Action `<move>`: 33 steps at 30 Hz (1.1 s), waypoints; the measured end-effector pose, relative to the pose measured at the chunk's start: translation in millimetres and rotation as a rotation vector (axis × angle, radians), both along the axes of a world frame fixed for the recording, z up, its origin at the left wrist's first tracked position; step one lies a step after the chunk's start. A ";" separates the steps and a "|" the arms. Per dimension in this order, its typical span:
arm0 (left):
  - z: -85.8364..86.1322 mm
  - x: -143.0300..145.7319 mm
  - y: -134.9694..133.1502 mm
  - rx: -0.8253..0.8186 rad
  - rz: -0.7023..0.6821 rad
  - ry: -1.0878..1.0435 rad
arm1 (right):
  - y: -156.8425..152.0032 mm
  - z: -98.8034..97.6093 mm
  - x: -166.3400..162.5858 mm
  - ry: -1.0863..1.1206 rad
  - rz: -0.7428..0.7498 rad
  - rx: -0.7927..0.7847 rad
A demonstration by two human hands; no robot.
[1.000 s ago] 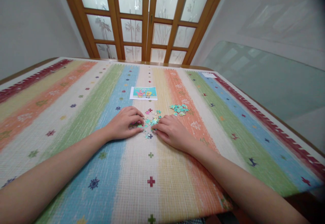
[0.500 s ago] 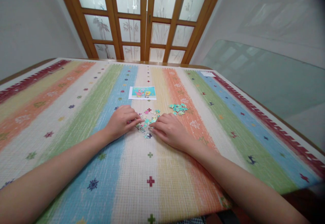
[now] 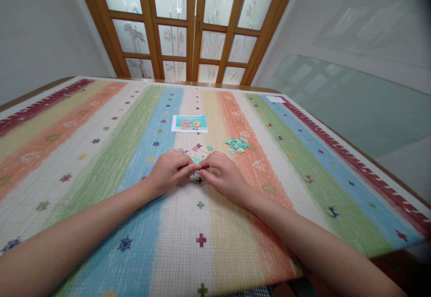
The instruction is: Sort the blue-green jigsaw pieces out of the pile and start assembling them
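Note:
My left hand (image 3: 173,169) and my right hand (image 3: 224,171) meet at the fingertips over a loose spread of jigsaw puzzle pieces (image 3: 196,150). Thumb and forefinger of each hand are pinched together on what looks like a small puzzle piece, mostly covered by the fingers. More pieces (image 3: 195,178) lie right below the fingertips, partly hidden. To the right of the spread sits a pile of turquoise puzzle pieces (image 3: 237,144). Behind the spread a picture card (image 3: 190,124) lies flat, with a pink and a yellow cartoon figure on blue.
A striped cloth (image 3: 182,243) covers the table, its front edge close to me. A small white paper (image 3: 275,99) lies at the far right. Wooden doors with glass panes (image 3: 173,39) stand beyond the table, and a glass panel (image 3: 336,95) leans along the right side.
Both hands have come together: the left moved right and slightly nearer, and the gap between their fingertips has closed. The card and the turquoise pile stay put.

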State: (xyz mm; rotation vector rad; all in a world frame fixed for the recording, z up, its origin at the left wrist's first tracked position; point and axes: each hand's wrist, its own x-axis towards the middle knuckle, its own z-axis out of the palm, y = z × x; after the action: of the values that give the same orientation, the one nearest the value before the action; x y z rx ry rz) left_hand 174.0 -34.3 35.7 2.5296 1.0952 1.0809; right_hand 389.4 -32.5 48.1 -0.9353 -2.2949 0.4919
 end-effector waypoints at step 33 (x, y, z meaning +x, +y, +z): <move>-0.8 -41.6 25.2 0.026 -0.135 0.154 | 93.0 -10.7 129.0 -0.657 -0.326 0.502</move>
State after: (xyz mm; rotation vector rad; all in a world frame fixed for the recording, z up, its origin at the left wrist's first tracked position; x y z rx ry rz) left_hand 132.5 -9.1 34.9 2.7003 0.9342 0.8848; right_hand 518.4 60.5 37.4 -1.2926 -2.5442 -0.5951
